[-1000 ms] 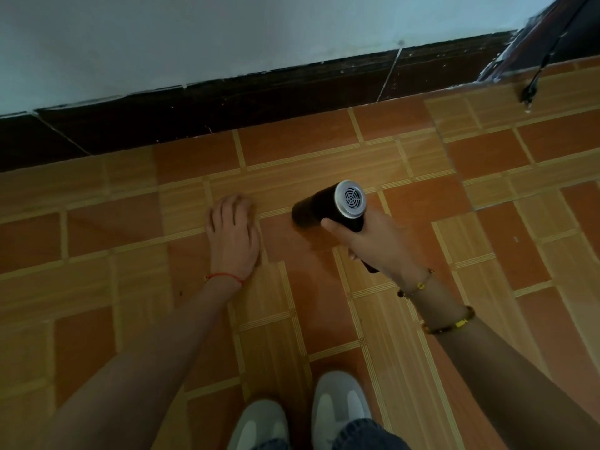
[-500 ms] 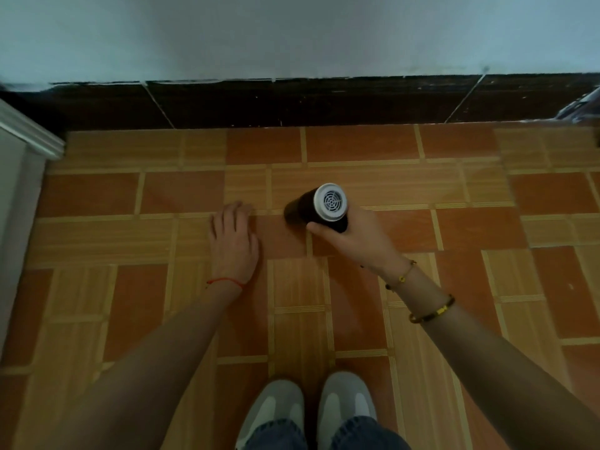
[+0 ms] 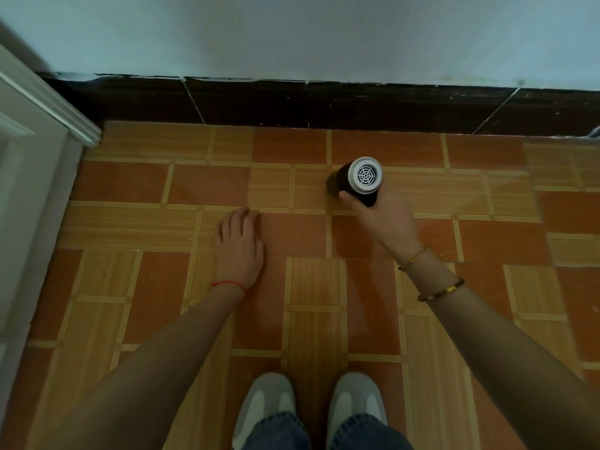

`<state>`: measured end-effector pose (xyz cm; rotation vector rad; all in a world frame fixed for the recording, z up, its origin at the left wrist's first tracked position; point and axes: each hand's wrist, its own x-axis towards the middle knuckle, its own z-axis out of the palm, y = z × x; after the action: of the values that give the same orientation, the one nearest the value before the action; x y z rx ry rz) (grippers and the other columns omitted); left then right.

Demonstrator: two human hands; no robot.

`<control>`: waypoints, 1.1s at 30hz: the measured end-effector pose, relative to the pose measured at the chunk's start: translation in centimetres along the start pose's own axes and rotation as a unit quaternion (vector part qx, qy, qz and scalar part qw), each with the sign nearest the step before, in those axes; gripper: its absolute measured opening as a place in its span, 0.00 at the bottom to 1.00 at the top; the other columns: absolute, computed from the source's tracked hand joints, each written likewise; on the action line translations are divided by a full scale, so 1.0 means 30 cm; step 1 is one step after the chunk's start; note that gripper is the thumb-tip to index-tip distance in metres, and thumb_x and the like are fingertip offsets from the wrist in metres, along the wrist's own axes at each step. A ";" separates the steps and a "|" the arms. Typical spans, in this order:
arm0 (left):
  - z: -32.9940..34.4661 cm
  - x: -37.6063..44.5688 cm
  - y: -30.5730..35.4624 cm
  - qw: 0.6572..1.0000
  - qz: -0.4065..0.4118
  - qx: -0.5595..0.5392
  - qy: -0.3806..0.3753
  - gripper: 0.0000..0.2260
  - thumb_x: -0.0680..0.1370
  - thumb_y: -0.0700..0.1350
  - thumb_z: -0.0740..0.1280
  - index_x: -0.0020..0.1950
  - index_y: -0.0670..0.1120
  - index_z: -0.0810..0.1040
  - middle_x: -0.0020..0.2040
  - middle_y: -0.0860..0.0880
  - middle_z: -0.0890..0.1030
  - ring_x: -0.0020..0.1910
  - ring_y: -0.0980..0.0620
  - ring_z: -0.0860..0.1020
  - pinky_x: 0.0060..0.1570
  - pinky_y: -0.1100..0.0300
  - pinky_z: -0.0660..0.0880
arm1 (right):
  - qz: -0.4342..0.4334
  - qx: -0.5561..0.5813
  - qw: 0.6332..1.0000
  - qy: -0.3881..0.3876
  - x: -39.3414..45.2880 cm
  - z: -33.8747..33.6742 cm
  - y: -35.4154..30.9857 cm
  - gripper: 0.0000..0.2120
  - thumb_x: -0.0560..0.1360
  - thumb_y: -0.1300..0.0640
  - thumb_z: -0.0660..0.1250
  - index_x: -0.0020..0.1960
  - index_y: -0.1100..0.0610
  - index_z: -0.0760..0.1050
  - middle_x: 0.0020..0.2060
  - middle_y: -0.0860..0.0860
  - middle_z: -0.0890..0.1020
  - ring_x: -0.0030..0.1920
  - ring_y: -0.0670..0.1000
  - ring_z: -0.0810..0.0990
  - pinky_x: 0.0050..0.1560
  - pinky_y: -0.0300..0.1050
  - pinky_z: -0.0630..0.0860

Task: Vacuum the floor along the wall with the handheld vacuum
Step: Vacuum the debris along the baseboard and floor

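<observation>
My right hand [image 3: 384, 219] grips the handheld vacuum [image 3: 358, 178], a black cylinder with a white vented rear cap facing me. Its nose points down and to the left at the orange tiled floor [image 3: 302, 319], a little short of the dark baseboard [image 3: 324, 103] under the pale wall [image 3: 308, 34]. The nozzle tip is hidden behind the body. My left hand [image 3: 240, 248] lies flat on the floor, palm down, fingers together, left of the vacuum and apart from it.
A white door frame [image 3: 35, 151] stands at the left edge, meeting the baseboard in the corner. My two grey shoes [image 3: 311, 404] are at the bottom middle. A bit of some object peeks in at the far right edge [image 3: 595, 131].
The view has swung left, bringing the door frame in. The vacuum has moved away from my left hand and nearer to the baseboard. My left hand stays planted.
</observation>
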<state>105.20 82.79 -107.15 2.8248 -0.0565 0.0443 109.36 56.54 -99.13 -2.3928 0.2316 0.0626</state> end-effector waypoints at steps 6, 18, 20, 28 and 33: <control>0.006 -0.006 -0.022 1.000 0.005 0.018 -0.012 0.20 0.79 0.44 0.57 0.70 0.43 0.70 0.69 0.41 0.71 0.69 0.39 0.68 0.70 0.39 0.64 | -0.035 0.008 0.997 -0.075 -0.038 0.079 -0.062 0.30 0.73 0.38 0.69 0.67 0.55 0.72 0.55 0.50 0.83 0.54 0.50 0.81 0.48 0.41 0.76; 0.016 -0.013 -0.032 1.000 0.020 0.008 0.004 0.20 0.78 0.42 0.61 0.71 0.44 0.70 0.70 0.42 0.71 0.70 0.41 0.68 0.72 0.40 0.62 | -0.037 0.020 0.998 -0.054 0.066 0.114 -0.117 0.31 0.73 0.39 0.69 0.69 0.56 0.70 0.56 0.51 0.83 0.56 0.52 0.81 0.49 0.41 0.75; 0.016 -0.014 -0.034 1.000 0.023 0.009 0.005 0.20 0.79 0.42 0.61 0.71 0.44 0.70 0.70 0.42 0.71 0.70 0.41 0.68 0.73 0.40 0.62 | -0.034 0.037 0.998 -0.035 0.092 0.114 -0.129 0.32 0.73 0.41 0.70 0.71 0.56 0.68 0.59 0.51 0.82 0.59 0.52 0.80 0.50 0.40 0.73; 0.029 -0.011 -0.045 0.999 0.027 0.015 0.009 0.21 0.79 0.45 0.58 0.72 0.44 0.70 0.71 0.42 0.71 0.71 0.41 0.68 0.72 0.39 0.62 | -0.078 0.039 0.990 -0.112 0.106 0.172 -0.195 0.30 0.73 0.40 0.70 0.70 0.54 0.70 0.61 0.49 0.81 0.61 0.49 0.78 0.54 0.38 0.73; 0.026 -0.011 -0.047 0.999 0.029 0.020 0.011 0.21 0.78 0.44 0.58 0.72 0.45 0.70 0.71 0.42 0.71 0.71 0.42 0.68 0.72 0.40 0.62 | -0.114 0.017 0.986 -0.121 0.130 0.189 -0.221 0.30 0.74 0.42 0.70 0.70 0.55 0.70 0.60 0.50 0.81 0.60 0.49 0.79 0.52 0.34 0.70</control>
<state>104.95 83.88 -108.35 2.8610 -0.1348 0.0899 114.52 64.56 -99.35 -2.3361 -0.1532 0.2384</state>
